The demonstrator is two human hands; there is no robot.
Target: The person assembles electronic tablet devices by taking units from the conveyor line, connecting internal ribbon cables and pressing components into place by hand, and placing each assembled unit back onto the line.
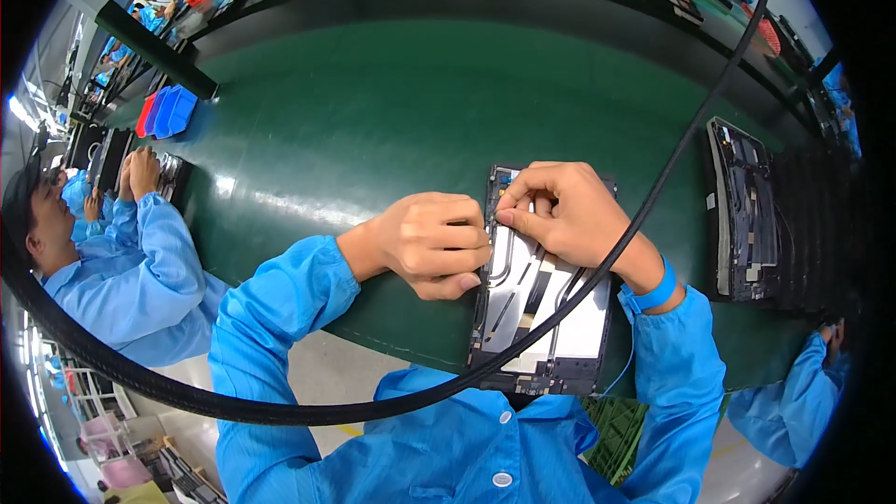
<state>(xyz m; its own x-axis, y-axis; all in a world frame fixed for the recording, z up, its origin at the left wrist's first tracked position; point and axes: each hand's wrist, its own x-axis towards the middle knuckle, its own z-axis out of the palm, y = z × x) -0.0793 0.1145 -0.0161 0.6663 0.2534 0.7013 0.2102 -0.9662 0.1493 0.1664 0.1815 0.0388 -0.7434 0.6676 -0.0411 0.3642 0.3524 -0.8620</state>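
Observation:
An opened tablet lies on the green table, its silver battery packs, black flat cables and circuit boards exposed. My left hand is curled at its left edge, knuckles up, with the fingertips hidden, so what they grip is unclear. Over the upper left part of the tablet, my right hand pinches with thumb and forefinger close to the frame. Whatever sits in that pinch is too small to make out. Around my right wrist goes a blue wrist strap with a thin blue cord.
A thick black cable loops across the view, passing in front of the tablet. Several opened tablets stand in a row at right. Blue bins sit far left. At left a co-worker in blue works; a green crate is below the table.

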